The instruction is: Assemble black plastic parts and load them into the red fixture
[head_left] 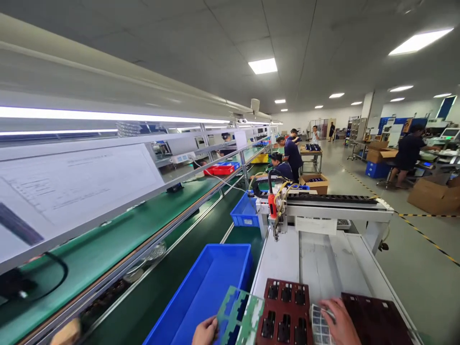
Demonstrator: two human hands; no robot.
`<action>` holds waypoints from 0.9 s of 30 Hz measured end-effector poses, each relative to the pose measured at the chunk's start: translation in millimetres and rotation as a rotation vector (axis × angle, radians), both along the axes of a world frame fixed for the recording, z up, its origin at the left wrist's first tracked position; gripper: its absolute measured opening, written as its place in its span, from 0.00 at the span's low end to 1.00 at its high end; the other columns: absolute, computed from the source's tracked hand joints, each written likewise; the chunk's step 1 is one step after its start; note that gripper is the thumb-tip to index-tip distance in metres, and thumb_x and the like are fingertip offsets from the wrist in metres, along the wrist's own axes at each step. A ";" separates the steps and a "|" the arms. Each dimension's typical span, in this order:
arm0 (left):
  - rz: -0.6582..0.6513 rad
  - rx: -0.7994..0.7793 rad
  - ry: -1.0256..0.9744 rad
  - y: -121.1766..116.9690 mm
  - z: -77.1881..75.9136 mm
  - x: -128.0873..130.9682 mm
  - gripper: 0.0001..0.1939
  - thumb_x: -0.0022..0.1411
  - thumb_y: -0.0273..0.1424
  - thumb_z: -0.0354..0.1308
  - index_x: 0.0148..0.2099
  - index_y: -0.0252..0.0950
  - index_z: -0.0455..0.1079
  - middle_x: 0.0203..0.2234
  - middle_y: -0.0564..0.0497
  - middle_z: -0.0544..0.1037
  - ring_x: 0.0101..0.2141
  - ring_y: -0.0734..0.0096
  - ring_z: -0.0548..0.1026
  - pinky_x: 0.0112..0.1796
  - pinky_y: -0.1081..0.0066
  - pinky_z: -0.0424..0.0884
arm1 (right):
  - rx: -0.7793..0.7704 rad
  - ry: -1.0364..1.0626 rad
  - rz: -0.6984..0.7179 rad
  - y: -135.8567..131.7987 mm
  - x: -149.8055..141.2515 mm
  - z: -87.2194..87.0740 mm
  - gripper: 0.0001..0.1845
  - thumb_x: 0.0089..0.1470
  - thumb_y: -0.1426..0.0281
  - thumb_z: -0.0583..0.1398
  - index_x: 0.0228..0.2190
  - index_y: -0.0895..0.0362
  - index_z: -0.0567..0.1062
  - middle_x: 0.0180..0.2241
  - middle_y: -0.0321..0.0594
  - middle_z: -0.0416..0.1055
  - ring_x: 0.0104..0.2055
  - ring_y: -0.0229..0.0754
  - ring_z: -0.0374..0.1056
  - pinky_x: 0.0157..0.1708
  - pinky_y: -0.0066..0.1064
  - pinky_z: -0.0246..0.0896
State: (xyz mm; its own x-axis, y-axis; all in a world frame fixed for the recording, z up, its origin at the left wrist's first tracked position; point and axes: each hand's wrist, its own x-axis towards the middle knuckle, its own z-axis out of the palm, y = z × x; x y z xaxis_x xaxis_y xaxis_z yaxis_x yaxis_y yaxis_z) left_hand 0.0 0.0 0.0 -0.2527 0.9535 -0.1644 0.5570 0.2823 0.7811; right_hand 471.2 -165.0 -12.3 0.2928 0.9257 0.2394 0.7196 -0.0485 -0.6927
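My left hand (205,331), low in the head view, pinches the left edge of a flat green plate with cutouts (233,306). The plate is tilted over the near end of a blue bin (212,268) and reaches the edge of a dark red fixture (285,309). Several black parts (283,327) sit in that fixture. To its right, my right hand (339,321) is at a small compartment box (319,326), its fingers bent around a slim greyish thing too small to name. A second dark red plate (373,318) lies just right of this hand.
A gantry machine (323,208) with a red-bodied head (272,206) spans the white bed (319,258) ahead. On the left runs a green conveyor (118,225) behind a metal rail. Another blue bin (246,211) stands farther along. Several co-workers (293,153) are in the background.
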 end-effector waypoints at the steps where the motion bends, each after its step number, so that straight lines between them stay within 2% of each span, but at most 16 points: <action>1: -0.015 -0.015 0.005 -2.0 -7.9 3.4 0.15 0.43 0.46 0.60 0.23 0.39 0.73 0.16 0.49 0.77 0.25 0.46 0.83 0.29 0.57 0.79 | -0.001 0.045 0.001 -0.9 0.3 -2.8 0.18 0.63 0.58 0.56 0.44 0.51 0.83 0.46 0.49 0.80 0.53 0.56 0.74 0.52 0.42 0.72; 3: -0.009 -0.019 0.047 -3.2 -14.7 10.6 0.16 0.42 0.45 0.60 0.28 0.38 0.76 0.25 0.43 0.82 0.38 0.36 0.84 0.40 0.50 0.80 | -0.002 0.112 -0.003 -3.1 -0.4 -3.2 0.18 0.63 0.59 0.57 0.45 0.52 0.83 0.47 0.49 0.79 0.52 0.56 0.74 0.53 0.44 0.70; 5: -0.032 0.046 0.073 -3.6 -8.8 27.9 0.22 0.44 0.46 0.60 0.37 0.37 0.78 0.38 0.38 0.85 0.52 0.32 0.79 0.52 0.45 0.75 | 0.010 0.167 0.016 -5.2 -1.5 1.2 0.17 0.63 0.61 0.57 0.47 0.52 0.82 0.45 0.49 0.79 0.52 0.55 0.73 0.54 0.44 0.69; 6: -0.080 0.106 0.056 -5.1 -1.9 42.9 0.25 0.47 0.47 0.60 0.42 0.36 0.79 0.43 0.36 0.85 0.55 0.32 0.77 0.56 0.45 0.73 | 0.020 0.186 0.026 -6.0 -2.0 4.0 0.16 0.63 0.63 0.58 0.47 0.53 0.81 0.44 0.48 0.79 0.53 0.56 0.73 0.55 0.45 0.68; 8: -0.275 0.248 -0.054 -14.1 16.5 86.2 0.27 0.55 0.50 0.58 0.48 0.34 0.79 0.49 0.36 0.83 0.55 0.38 0.77 0.58 0.48 0.72 | 0.033 0.207 0.031 -7.6 -2.5 8.9 0.16 0.62 0.66 0.59 0.48 0.53 0.81 0.41 0.46 0.80 0.54 0.55 0.71 0.57 0.44 0.66; 9: -0.413 0.283 -0.121 -22.0 26.2 112.6 0.26 0.60 0.50 0.58 0.49 0.35 0.80 0.50 0.38 0.83 0.54 0.42 0.78 0.58 0.49 0.72 | 0.035 0.211 0.025 -8.4 -2.6 10.7 0.15 0.61 0.68 0.59 0.48 0.53 0.81 0.40 0.45 0.80 0.54 0.55 0.71 0.57 0.44 0.65; 12: -0.756 0.258 -0.247 -53.9 47.4 194.5 0.20 0.63 0.43 0.62 0.53 0.41 0.80 0.53 0.41 0.83 0.56 0.48 0.78 0.61 0.51 0.70 | 0.040 0.220 0.016 -12.1 -3.1 14.9 0.16 0.61 0.69 0.60 0.49 0.51 0.80 0.40 0.42 0.80 0.54 0.53 0.71 0.58 0.43 0.64; 14: -0.875 0.241 -0.271 -73.0 50.6 239.3 0.21 0.58 0.37 0.67 0.55 0.43 0.80 0.54 0.42 0.82 0.57 0.49 0.77 0.62 0.52 0.69 | 0.047 0.225 0.021 -15.5 -3.7 18.1 0.16 0.62 0.70 0.60 0.49 0.51 0.80 0.41 0.42 0.81 0.55 0.53 0.71 0.58 0.43 0.65; 16: -0.915 0.214 -0.277 -85.0 46.7 270.7 0.22 0.54 0.31 0.68 0.53 0.42 0.81 0.51 0.42 0.84 0.55 0.49 0.78 0.60 0.53 0.70 | 0.055 0.228 0.030 -19.1 -4.0 21.8 0.15 0.62 0.70 0.60 0.49 0.50 0.81 0.42 0.42 0.81 0.56 0.53 0.71 0.58 0.42 0.65; 18: -0.910 0.189 -0.276 -90.1 40.5 289.4 0.17 0.55 0.30 0.66 0.48 0.40 0.82 0.46 0.42 0.85 0.49 0.50 0.80 0.54 0.55 0.72 | 0.066 0.227 0.036 -22.3 -4.4 25.4 0.16 0.63 0.70 0.60 0.50 0.49 0.81 0.45 0.42 0.81 0.56 0.53 0.72 0.58 0.42 0.66; 21: -0.898 0.180 -0.276 -91.2 34.6 300.8 0.09 0.61 0.33 0.61 0.39 0.36 0.81 0.35 0.44 0.85 0.40 0.53 0.80 0.44 0.60 0.74 | 0.092 0.216 0.028 -25.8 -6.3 29.8 0.15 0.64 0.70 0.60 0.49 0.49 0.81 0.48 0.44 0.80 0.53 0.52 0.74 0.56 0.42 0.68; 24: -0.888 0.187 -0.285 -91.7 34.2 302.6 0.11 0.64 0.36 0.59 0.34 0.35 0.78 0.29 0.47 0.82 0.34 0.57 0.78 0.38 0.65 0.71 | 0.126 0.188 0.016 -28.4 -9.9 34.4 0.11 0.65 0.69 0.59 0.44 0.50 0.82 0.45 0.45 0.79 0.54 0.53 0.72 0.55 0.43 0.68; 27: -0.868 0.193 -0.295 -93.3 35.3 302.8 0.14 0.64 0.40 0.60 0.33 0.35 0.77 0.29 0.47 0.81 0.34 0.57 0.77 0.37 0.65 0.71 | 0.158 0.132 0.010 -31.4 -13.2 39.2 0.10 0.66 0.69 0.59 0.41 0.49 0.82 0.43 0.44 0.79 0.57 0.55 0.68 0.58 0.48 0.65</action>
State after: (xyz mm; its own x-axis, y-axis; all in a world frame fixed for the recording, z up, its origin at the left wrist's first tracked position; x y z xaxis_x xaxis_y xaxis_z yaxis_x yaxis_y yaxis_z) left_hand 302.8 -93.3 35.3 0.5871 0.8063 0.0725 0.2839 -0.2889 0.9143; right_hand 458.0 -196.4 26.9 0.3227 0.8828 0.3415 0.6219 0.0743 -0.7796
